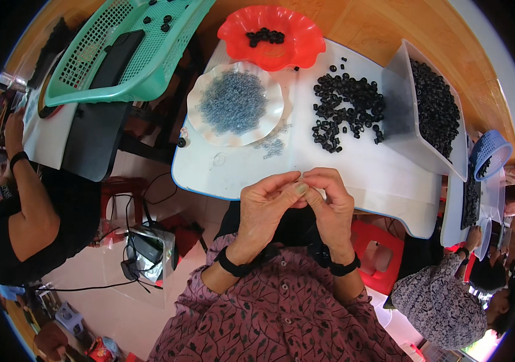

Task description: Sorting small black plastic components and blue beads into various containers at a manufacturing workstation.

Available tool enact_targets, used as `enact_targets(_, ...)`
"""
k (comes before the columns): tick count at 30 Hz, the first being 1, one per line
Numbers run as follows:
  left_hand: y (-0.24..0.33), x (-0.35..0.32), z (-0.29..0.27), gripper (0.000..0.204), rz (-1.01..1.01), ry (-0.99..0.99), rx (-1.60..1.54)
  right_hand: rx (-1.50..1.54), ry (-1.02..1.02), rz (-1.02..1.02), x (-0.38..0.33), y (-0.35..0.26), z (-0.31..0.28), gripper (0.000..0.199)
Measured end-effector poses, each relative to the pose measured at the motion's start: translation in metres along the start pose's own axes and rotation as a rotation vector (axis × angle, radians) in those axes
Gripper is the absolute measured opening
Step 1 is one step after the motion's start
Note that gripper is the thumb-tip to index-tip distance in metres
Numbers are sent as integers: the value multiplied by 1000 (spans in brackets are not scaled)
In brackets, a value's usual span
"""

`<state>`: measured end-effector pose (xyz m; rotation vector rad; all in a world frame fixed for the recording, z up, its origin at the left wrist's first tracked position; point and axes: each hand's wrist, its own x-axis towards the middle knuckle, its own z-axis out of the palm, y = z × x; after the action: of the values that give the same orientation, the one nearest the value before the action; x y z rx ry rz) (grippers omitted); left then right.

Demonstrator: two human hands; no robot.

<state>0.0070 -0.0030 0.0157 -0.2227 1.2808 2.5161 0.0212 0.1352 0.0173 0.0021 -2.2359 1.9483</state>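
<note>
My left hand [268, 200] and my right hand [328, 196] meet at the fingertips over the table's near edge. Thumbs and forefingers are pinched together; whatever lies between them is hidden or too small to name. Beyond my left hand stands a white scalloped plate [274, 104] heaped with small translucent grey-blue pieces [233, 101], some of which lie spilled beside its rim. A spread of small black parts [348, 99] covers the white tabletop [227, 169] further off, past my right hand.
A red scalloped dish [306, 39] holding black parts sits at the far edge. On the right a translucent bin [405, 114] is tipped, full of black parts. A green basket [143, 90] stands at the left. Co-workers sit on both sides; cables [127, 241] hang lower left.
</note>
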Motion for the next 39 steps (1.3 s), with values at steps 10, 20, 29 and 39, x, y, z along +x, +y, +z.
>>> enact_targets(10, -5, 3, -5, 23, -31, -11, -1, -1, -9, 71, -6, -6, 5, 12)
enact_targets(20, -2, 5, -2, 23, 20, -69, 42, 30, 49, 199, -8, -15, 11, 31)
enact_targets(29, -12, -2, -5, 19, 15, -89, 168, -263, -68, 253, 6, -21, 21, 53)
enact_targets(39, -15, -1, -1, 15, 107, -49, 155, -188, 16, 262, 9, -16, 28, 54)
